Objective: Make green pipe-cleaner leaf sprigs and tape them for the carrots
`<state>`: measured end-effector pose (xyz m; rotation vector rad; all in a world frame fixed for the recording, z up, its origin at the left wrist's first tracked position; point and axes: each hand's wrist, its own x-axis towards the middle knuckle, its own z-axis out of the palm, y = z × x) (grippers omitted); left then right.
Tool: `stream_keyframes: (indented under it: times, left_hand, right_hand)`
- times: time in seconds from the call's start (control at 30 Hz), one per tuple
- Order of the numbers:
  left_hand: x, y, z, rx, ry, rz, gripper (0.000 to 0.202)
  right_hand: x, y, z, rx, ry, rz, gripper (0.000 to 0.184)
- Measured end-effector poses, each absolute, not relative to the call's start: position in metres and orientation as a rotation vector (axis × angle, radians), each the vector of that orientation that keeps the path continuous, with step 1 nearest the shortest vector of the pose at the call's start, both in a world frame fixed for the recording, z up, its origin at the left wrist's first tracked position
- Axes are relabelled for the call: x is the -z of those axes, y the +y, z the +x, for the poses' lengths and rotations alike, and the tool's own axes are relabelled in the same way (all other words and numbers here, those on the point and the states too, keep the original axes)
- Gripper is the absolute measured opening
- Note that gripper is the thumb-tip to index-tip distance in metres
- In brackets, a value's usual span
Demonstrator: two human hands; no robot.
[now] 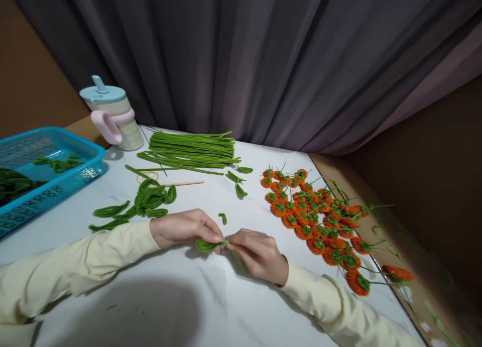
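My left hand (pixel 192 227) pinches a green pipe-cleaner leaf (pixel 204 245) near its narrow end, above the white table. Close against it, my right hand (pixel 259 251) has its fingertips closed at the tip of the same leaf, and a blurred green piece shows under its fingers. A short green pipe-cleaner scrap (pixel 223 218) lies just beyond the fingertips. To the left of my left hand rests a pile of looped green leaves (pixel 150 199). Three more leaves (pixel 236 177) lie farther back, near the stems.
A bundle of straight green pipe cleaners (pixel 192 148) lies at the back, with a thin wooden stick (pixel 184 183) in front. Many orange pipe-cleaner pumpkins (pixel 301 206) cover the right side. A blue basket (pixel 56 191) and a lidded cup (pixel 130 131) stand left; a dark curtain (pixel 241 61) hangs behind.
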<state>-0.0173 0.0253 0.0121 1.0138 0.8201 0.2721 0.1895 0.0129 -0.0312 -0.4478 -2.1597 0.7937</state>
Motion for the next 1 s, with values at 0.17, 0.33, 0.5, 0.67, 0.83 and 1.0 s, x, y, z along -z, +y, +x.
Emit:
stream_keyframes:
  times: [0.17,0.33,0.5,0.67,0.83,1.0]
  left_hand:
    - [0.003,0.028,-0.016,-0.188,0.788,0.839,0.021]
    - [-0.013,0.038,-0.025,-0.256,0.907,1.371,0.037]
    - [-0.037,0.022,-0.028,-0.582,0.955,2.598,0.031]
    - [-0.021,0.002,-0.017,-0.653,0.823,2.965,0.018]
    - [-0.015,0.007,-0.015,-0.624,0.887,2.643,0.017]
    - [-0.016,0.008,-0.016,-0.617,0.942,2.459,0.019]
  right_hand:
    - [0.041,0.019,0.192,-0.624,-2.233,-0.183,0.024]
    - [0.034,0.016,0.192,-0.753,-2.211,-0.357,0.020]
    - [0.021,0.013,0.188,-1.070,-2.096,-0.650,0.021]
    - [0.022,0.016,0.186,-1.413,-1.865,-0.787,0.024]
    - [0.025,0.019,0.185,-1.698,-1.643,-0.763,0.026]
    - [0.026,0.019,0.184,-1.813,-1.538,-0.672,0.022]
